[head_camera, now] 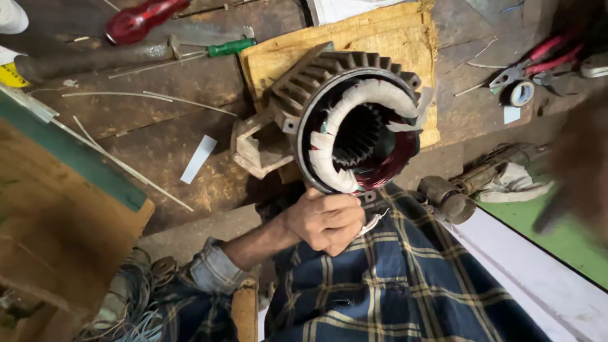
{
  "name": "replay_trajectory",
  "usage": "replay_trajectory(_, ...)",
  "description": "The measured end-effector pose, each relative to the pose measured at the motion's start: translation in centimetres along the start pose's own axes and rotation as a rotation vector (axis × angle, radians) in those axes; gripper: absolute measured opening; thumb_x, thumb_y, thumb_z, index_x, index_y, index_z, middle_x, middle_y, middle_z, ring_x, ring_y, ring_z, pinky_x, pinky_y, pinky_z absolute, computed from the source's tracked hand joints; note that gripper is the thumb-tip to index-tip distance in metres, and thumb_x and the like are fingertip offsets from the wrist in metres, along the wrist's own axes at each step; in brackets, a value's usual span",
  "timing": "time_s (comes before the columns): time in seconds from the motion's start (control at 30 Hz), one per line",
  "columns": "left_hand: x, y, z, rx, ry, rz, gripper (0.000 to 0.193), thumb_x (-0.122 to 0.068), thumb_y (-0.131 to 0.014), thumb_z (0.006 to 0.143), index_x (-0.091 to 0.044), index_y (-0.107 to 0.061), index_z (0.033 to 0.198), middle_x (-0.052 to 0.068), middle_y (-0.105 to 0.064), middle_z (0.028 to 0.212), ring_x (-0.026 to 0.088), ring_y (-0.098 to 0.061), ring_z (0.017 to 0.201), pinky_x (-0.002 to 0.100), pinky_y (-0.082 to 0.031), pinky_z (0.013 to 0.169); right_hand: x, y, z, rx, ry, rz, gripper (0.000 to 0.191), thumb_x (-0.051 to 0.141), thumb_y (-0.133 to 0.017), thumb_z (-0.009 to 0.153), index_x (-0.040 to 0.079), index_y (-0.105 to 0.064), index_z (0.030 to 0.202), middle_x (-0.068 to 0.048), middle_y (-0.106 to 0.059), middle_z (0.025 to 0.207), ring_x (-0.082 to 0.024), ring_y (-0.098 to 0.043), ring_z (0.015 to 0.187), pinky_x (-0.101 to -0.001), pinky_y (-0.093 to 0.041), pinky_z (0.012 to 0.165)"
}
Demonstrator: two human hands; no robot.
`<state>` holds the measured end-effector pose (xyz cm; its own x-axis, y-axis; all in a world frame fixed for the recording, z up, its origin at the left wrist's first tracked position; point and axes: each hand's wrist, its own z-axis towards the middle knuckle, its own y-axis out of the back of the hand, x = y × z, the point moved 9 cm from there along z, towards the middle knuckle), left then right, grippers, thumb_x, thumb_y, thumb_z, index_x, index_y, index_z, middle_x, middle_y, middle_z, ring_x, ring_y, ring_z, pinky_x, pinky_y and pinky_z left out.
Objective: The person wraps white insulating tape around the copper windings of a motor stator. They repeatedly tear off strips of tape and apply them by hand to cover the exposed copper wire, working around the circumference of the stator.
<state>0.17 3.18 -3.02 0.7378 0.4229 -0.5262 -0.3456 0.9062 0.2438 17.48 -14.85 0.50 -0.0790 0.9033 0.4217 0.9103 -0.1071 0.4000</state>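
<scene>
The ribbed grey cast-metal motor stator (354, 117) looked heavy, rigid; best gripped by its fins. At six o'clock, the left hand (326, 221) clenched a white strip (373, 221); the right hand was unseen.

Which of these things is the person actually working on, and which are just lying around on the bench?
In use:
motor stator, its windings wrapped in white tape
left hand, at the stator's lower rim, gripping a white strip
yellowish board under the stator

Lying about:
green-handled screwdriver
red-handled tool
red-handled pliers
tape roll
loose paper slip
small motor part
</scene>
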Motion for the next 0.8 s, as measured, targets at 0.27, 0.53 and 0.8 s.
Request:
replay_trajectory(0.27, 0.7, 0.1, 0.3, 0.05, 0.23, -0.28, 0.011, -0.001, -0.074, 0.083, 0.005, -0.069, 0.091, 0.015, -0.071, 0.106, 0.031, -0.066, 0.106, 0.039, -0.058, 0.093, 3.9, 3.0, -1.6, -0.307, 0.029, -0.048, 0.063, 0.01, -0.057, 0.099, 0.004, -0.044, 0.16, -0.015, -0.072, 0.085, -0.017, -0.06, 0.052, -0.0339, -0.051, 0.053)
replay_trajectory(0.53, 0.4, 0.4, 1.0, 0.083, 0.414, -0.348, 0.014, -0.004, -0.072, 0.083, 0.004, -0.071, 0.095, 0.012, -0.072, 0.105, 0.032, -0.066, 0.106, 0.043, -0.051, 0.094, 2.0, -0.8, -1.1, 0.024, -0.09, -0.281, 0.067, 0.025, -0.061, 0.094, 0.023, -0.041, 0.158, -0.004, -0.073, 0.074, -0.015, -0.061, 0.052, -0.0315, -0.056, 0.05)
replay_trajectory(0.8, 0.5, 0.3, 1.8, 0.098, 0.574, -0.355, 0.012, -0.005, -0.072, 0.089, 0.002, -0.07, 0.099, 0.01, -0.074, 0.105, 0.032, -0.066, 0.107, 0.041, -0.05, 0.095, -0.6, -1.6, 0.0, 0.129, 0.181, -0.652, 0.064, 0.023, -0.064, 0.096, 0.016, -0.043, 0.156, -0.008, -0.071, 0.073, -0.019, -0.062, 0.047, -0.0352, -0.051, 0.047)
